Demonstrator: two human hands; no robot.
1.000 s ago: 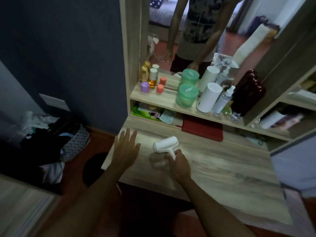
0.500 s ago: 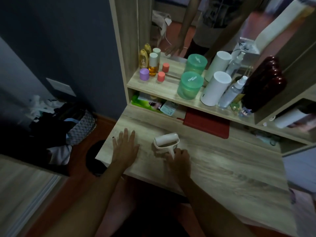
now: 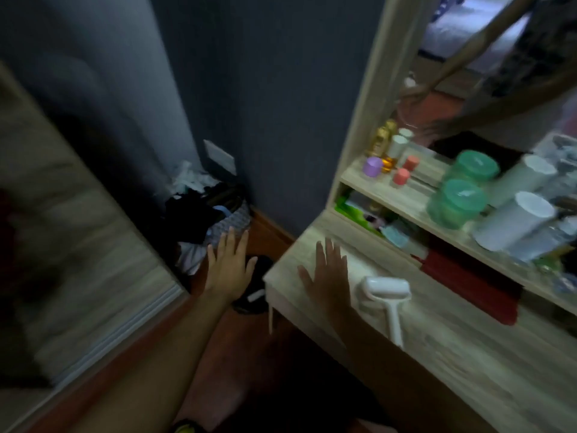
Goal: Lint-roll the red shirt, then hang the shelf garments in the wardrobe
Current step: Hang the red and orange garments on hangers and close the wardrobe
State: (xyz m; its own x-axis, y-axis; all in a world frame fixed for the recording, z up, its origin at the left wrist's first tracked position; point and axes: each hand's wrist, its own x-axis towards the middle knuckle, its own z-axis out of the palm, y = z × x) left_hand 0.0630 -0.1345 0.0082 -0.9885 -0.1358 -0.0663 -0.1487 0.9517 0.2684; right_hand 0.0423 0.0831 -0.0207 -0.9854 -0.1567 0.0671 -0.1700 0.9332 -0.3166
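Note:
The white lint roller (image 3: 386,295) lies on the wooden dressing table (image 3: 443,354), handle toward me, with no hand on it. My right hand (image 3: 326,273) hovers flat and open over the table's left corner, just left of the roller. My left hand (image 3: 229,265) is open with fingers spread, off the table's left edge above the floor. A red folded item (image 3: 468,279) rests under the low shelf behind the roller; I cannot tell whether it is the shirt. The view is motion-blurred.
A basket heaped with dark and white clothes (image 3: 206,220) stands in the corner by the blue wall. A wooden sliding panel (image 3: 78,245) fills the left. Jars and bottles (image 3: 456,201) crowd the shelf below a mirror. A dark object (image 3: 254,289) lies on the floor.
My right hand has let go of the lint roller, which now lies on the table. Both hands have shifted left, and the view has swung left toward the corner.

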